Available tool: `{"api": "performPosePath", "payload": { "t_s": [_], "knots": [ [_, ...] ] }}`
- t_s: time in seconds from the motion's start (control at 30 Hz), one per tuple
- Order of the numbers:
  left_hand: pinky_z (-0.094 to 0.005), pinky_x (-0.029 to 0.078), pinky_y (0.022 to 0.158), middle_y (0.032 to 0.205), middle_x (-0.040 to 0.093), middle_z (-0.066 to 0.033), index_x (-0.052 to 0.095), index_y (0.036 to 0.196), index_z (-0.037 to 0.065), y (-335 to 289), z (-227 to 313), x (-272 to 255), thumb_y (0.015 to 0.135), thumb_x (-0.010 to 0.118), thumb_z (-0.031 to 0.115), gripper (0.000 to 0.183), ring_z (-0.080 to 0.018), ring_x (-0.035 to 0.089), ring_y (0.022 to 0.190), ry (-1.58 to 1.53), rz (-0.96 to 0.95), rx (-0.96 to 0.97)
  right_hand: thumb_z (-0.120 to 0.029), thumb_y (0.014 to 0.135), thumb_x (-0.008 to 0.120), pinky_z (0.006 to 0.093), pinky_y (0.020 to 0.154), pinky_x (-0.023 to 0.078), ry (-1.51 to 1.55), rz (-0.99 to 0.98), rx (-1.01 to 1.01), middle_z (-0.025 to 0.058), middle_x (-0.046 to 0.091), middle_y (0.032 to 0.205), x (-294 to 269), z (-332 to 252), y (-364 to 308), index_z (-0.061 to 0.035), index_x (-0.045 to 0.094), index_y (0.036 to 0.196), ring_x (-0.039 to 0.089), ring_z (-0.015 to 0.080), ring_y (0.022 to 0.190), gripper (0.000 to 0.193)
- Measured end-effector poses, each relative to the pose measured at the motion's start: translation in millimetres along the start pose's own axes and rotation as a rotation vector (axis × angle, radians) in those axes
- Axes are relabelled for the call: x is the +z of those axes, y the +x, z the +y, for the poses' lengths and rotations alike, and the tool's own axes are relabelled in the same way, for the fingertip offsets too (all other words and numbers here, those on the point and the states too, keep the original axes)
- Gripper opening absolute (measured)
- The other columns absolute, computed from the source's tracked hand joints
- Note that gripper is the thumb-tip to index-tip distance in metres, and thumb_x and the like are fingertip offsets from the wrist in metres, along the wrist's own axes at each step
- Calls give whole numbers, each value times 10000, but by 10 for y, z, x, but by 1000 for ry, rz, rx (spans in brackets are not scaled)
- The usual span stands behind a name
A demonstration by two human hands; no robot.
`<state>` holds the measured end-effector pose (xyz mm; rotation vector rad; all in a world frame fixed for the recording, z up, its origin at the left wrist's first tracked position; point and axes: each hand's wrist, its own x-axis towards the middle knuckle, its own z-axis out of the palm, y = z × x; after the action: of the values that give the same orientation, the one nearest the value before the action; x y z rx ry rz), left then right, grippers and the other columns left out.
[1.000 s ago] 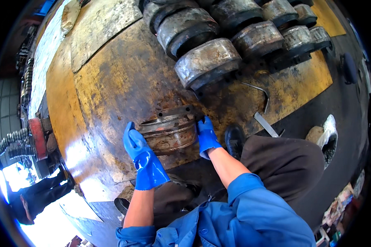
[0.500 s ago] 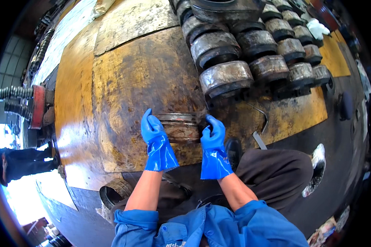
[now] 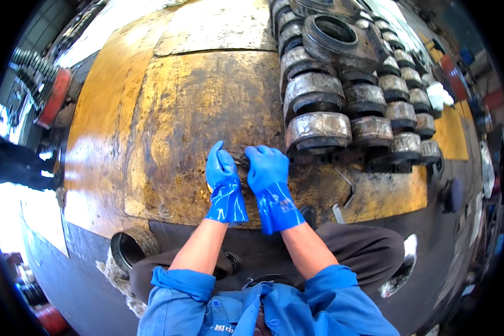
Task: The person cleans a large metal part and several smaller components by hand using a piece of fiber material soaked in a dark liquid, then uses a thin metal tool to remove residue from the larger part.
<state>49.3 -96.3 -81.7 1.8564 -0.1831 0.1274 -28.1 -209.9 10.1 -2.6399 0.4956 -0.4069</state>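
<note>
In the head view, my hands, in blue rubber gloves, are close together over the stained yellow-brown board. A dark, grimy metal part [image 3: 240, 160] shows in the narrow gap between them; most of it is hidden by the gloves. My left hand [image 3: 222, 166] cups its left side, fingers together and pointing away from me. From the right, my right hand [image 3: 266, 167] curls over it with fingers bent toward the left. Half a second ago this looked like a short, grooved cylinder held at both ends.
Rows of heavy, worn metal rollers [image 3: 318, 127] stand at the right, a thick piece with a round hole [image 3: 341, 42] on top. A bent rod [image 3: 350, 189] and a flat metal strip [image 3: 337, 214] lie nearer. A hollow cylinder [image 3: 133, 246] sits by my left knee. Someone's dark-clothed leg [image 3: 25, 165] is far left.
My hands have come closer together, the right one shifting left and over the part. The metal part, plainly seen before, is now mostly covered. The whole view has also shifted.
</note>
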Motion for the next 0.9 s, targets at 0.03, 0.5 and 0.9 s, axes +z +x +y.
{"api": "performPosePath", "payload": {
  "t_s": [0.03,0.5,0.9],
  "knots": [
    [-378,545,794,1027,727,-178,630,1302,4,-6,80,62,1059,524,246,360,-264,697,873,172,45,161,-92,786,646,506,739,527,-42,-15,-50,121,673,927,55,10,80,-116,649,962,669,369,901,178],
    [-449,529,962,1154,713,-217,683,1202,26,-49,315,-64,1016,546,261,329,-395,680,1083,23,168,-9,-8,708,550,454,827,559,164,95,-275,207,709,1090,65,119,-318,-47,701,1169,686,428,945,487],
    [-438,407,1133,1583,435,-135,391,1537,63,500,180,-739,987,540,650,818,-306,436,1428,-1236,-227,-674,17,1004,508,329,1049,480,637,-19,-154,130,657,1264,84,-284,730,31,627,1279,624,217,1167,299]
  ]
}}
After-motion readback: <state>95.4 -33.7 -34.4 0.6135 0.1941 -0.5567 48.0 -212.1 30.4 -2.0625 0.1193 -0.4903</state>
